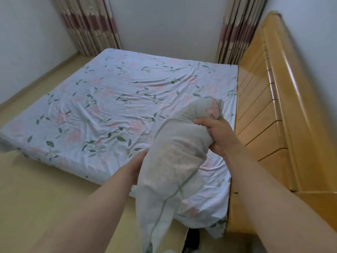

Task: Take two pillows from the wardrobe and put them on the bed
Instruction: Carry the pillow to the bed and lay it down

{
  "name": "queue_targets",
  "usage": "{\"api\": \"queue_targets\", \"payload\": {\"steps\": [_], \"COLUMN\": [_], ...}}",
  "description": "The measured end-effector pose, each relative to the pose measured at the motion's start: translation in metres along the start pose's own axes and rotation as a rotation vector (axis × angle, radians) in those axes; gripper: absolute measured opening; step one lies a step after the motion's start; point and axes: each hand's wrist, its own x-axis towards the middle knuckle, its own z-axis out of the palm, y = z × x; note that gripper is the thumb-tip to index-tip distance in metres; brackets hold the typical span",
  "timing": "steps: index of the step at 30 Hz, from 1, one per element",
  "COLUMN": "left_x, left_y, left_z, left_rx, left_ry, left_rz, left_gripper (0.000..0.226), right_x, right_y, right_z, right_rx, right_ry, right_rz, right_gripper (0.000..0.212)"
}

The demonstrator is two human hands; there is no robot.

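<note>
Right hand [217,136] is clenching a bunched fold of the pillow [175,161], which is hanging limp over the near corner of the bed [109,99]. Left hand [140,161] is reaching behind it, fingers hidden, grip unclear. Best lowered flat beside the headboard [273,106], not dropped.

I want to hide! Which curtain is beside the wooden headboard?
The right-hand curtain, hanging next to the headboard. The left-hand curtain hangs across the bed from it.

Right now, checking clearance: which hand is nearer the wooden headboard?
Right. The right hand grips the pillow close beside the headboard; the left hand, mostly hidden behind the pillow, is farther from it.
</note>
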Motion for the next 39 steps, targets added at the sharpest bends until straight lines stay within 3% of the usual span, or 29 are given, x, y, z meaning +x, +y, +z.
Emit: {"api": "queue_targets", "payload": {"steps": [4, 6, 8, 13, 15, 18, 21, 26, 29, 31, 34, 37, 39], "left_x": [0.024, 0.041, 0.060, 0.110, 0.128, 0.157, 0.200, 0.311, 0.389, 0.421, 0.435, 0.436, 0.436], "left_y": [0.011, 0.034, 0.066, 0.157, 0.187, 0.219, 0.224, 0.162, 0.083, 0.030, -0.051, -0.117, -0.139], "left_z": [0.004, 0.004, 0.014, 0.065, 0.086, 0.105, 0.106, 0.071, 0.040, 0.024, 0.004, -0.024, -0.041], "left_rx": [0.074, 0.026, 0.020, 0.155, 0.131, 0.041, 0.086, 0.240, 0.360, 0.426, 0.572, 0.596, 0.538], "left_ry": [-0.198, -0.207, -0.150, 0.063, 0.091, 0.035, 0.019, -0.010, 0.044, 0.167, 0.285, 0.349, 0.356], "left_rz": [-0.278, -0.308, -0.257, 0.026, 0.184, 0.343, 0.289, -0.191, -0.330, -0.270, -0.126, -0.273, -0.391], "left_gripper": [0.078, 0.093, 0.085, 0.033, 0.025, 0.031, 0.041, 0.050, 0.069, 0.092, 0.070, 0.045, 0.044], "right_x": [0.052, 0.079, 0.106, 0.176, 0.196, 0.216, 0.237, 0.257, 0.253, 0.244, 0.227, 0.213, 0.211], "right_y": [-0.003, -0.005, -0.013, -0.064, -0.090, -0.115, -0.101, 0.009, 0.113, 0.173, 0.260, 0.315, 0.334], "right_z": [-0.020, -0.033, -0.048, -0.077, -0.083, -0.095, -0.119, -0.194, -0.242, -0.267, -0.296, -0.307, -0.307], "right_rx": [-0.013, -0.016, -0.063, -0.273, -0.261, -0.212, -0.190, -0.334, -0.540, -0.626, -0.760, -0.683, -0.542], "right_ry": [0.048, 0.067, 0.095, 0.098, 0.137, 0.236, 0.416, 0.606, 0.688, 0.726, 0.743, 0.787, 0.825], "right_rz": [0.032, 0.037, 0.020, -0.128, -0.181, -0.225, -0.138, 0.360, 0.607, 0.700, 0.799, 0.817, 0.847], "right_gripper": [0.019, 0.024, 0.026, 0.018, 0.030, 0.033, 0.036, 0.061, 0.039, 0.012, 0.015, 0.028, 0.031]}}
